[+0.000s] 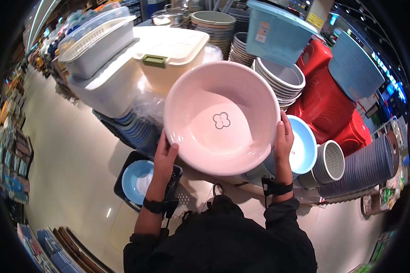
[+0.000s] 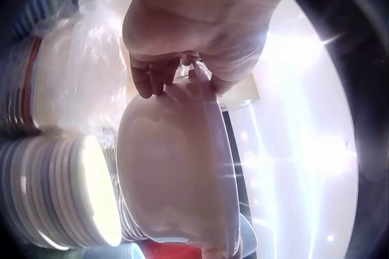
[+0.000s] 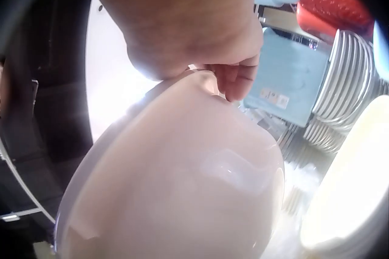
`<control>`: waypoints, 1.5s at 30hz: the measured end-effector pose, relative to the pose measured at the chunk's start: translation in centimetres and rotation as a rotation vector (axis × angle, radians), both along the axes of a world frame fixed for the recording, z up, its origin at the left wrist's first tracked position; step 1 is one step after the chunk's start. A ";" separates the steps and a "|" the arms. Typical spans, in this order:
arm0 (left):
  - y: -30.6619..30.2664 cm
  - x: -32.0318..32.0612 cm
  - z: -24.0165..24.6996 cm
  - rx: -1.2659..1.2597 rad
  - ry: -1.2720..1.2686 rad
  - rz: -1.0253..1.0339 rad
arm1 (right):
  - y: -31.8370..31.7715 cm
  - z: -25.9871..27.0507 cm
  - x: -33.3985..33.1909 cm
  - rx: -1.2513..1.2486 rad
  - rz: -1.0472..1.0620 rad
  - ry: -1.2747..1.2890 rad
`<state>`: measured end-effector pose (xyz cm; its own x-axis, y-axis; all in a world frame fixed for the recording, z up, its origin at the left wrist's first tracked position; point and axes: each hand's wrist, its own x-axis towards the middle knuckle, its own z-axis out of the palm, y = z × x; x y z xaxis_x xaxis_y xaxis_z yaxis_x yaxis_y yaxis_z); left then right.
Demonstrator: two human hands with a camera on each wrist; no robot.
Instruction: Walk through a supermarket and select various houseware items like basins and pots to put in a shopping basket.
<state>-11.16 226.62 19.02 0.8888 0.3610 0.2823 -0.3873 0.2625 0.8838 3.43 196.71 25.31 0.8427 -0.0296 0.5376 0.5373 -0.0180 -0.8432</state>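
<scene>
A large round pink basin (image 1: 200, 141) with a four-petal mark on its inner bottom is held up in front of the body, tilted so its inside faces the head camera. My left hand (image 1: 165, 157) grips the rim at the lower left, thumb on the rim and fingers behind it. On the opposite side my right hand (image 1: 284, 141) grips the rim. In the left wrist view the left hand (image 2: 194, 34) pinches the basin's edge (image 2: 176, 162), seen side-on. The right wrist view has the right hand (image 3: 200, 34) curled over the rim of the basin (image 3: 182, 174).
Behind the basin stand a cream lidded box (image 1: 168, 41), stacked grey tubs (image 1: 282, 77), a light blue box (image 1: 278, 34) and red stools (image 1: 328, 100). A blue-and-white basin (image 1: 303, 145) lies at the right. A black basket (image 1: 123, 184) holding a blue basin (image 1: 136, 179) is at the lower left.
</scene>
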 end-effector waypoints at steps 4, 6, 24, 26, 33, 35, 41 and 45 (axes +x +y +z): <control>-4.1 6.6 -0.7 0.006 0.040 -0.132 | -5.8 -2.0 3.9 0.025 -0.056 0.096; -5.7 9.9 -1.4 -0.001 0.062 -0.175 | -8.3 -2.9 6.3 0.016 -0.070 0.168; -8.6 21.8 -11.4 0.190 0.421 0.055 | -12.4 -12.8 24.8 -0.533 0.137 0.477; -7.8 22.6 -14.4 0.237 0.445 0.074 | -12.4 -12.6 24.7 -0.692 0.130 0.501; -8.3 18.9 -15.3 0.314 0.623 0.136 | -10.2 -9.3 23.1 -0.956 0.152 0.145; -8.3 15.3 -12.6 0.326 0.642 0.137 | -7.7 -6.1 20.1 -0.953 0.207 -0.029; -5.9 -0.6 -12.4 0.501 0.831 0.235 | 1.6 -7.1 8.7 -0.917 0.824 -0.149; -6.8 -11.0 -12.7 0.495 0.968 0.313 | 6.0 -13.4 1.6 -1.037 1.048 -0.303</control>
